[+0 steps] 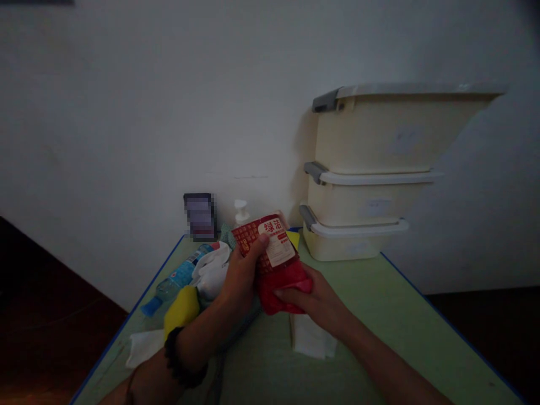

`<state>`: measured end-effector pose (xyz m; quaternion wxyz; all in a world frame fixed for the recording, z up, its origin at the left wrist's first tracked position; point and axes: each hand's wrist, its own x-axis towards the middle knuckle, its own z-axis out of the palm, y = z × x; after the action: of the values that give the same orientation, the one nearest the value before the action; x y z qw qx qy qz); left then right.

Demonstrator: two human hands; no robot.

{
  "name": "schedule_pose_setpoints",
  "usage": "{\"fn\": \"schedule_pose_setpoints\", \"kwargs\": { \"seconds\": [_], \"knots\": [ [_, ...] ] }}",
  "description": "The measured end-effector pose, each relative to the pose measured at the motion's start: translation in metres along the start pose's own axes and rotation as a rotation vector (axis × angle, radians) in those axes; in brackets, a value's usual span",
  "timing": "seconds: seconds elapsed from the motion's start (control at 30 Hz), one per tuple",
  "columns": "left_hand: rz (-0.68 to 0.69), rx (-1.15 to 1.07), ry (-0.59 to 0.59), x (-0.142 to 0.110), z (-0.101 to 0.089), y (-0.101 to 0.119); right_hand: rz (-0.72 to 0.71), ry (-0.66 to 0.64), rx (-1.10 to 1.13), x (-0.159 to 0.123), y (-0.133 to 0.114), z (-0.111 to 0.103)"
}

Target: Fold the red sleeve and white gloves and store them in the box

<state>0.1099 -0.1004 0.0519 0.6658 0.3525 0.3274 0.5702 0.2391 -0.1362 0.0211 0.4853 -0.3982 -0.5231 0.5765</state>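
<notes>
Both hands hold a soft red packet (274, 287) above the table. Its upper part is a red and cream printed card label (278, 253) with Chinese characters, tilted to the left. My left hand (240, 278) is closed on the card's left side, thumb across the front. At the lower right, my right hand (314, 298) pinches the red part with its thumb in front. Fingers behind the packet are hidden. Just left of my left hand lie a white cloth or bag (211, 270) and a yellow item (181, 309), perhaps a sponge.
A clear blue-capped bottle (179, 281) lies along the table's left side. A white pump bottle (241, 212) and a dark blurred box (201, 217) stand near the wall. Three cream lidded bins (358, 202) are stacked at the back right. White folded paper (314, 337) lies below the packet.
</notes>
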Motion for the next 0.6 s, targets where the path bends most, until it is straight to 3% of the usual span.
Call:
{"fn": "schedule_pose_setpoints", "kwargs": {
  "seconds": [0.17,0.27,0.37,0.6],
  "knots": [
    [0.113,0.016,0.055,0.016,-0.009,0.015,-0.102,0.042,-0.113,-0.009,0.008,-0.004],
    [0.203,0.189,0.132,0.027,-0.018,0.027,-0.066,0.054,-0.045,-0.011,0.011,-0.009],
    [0.213,0.421,0.187,0.034,-0.026,0.031,-0.037,0.082,0.035,-0.012,0.012,-0.012],
    [0.15,0.77,0.18,0.048,-0.047,0.038,0.03,0.166,0.198,-0.01,0.016,-0.015]
  ]
}}
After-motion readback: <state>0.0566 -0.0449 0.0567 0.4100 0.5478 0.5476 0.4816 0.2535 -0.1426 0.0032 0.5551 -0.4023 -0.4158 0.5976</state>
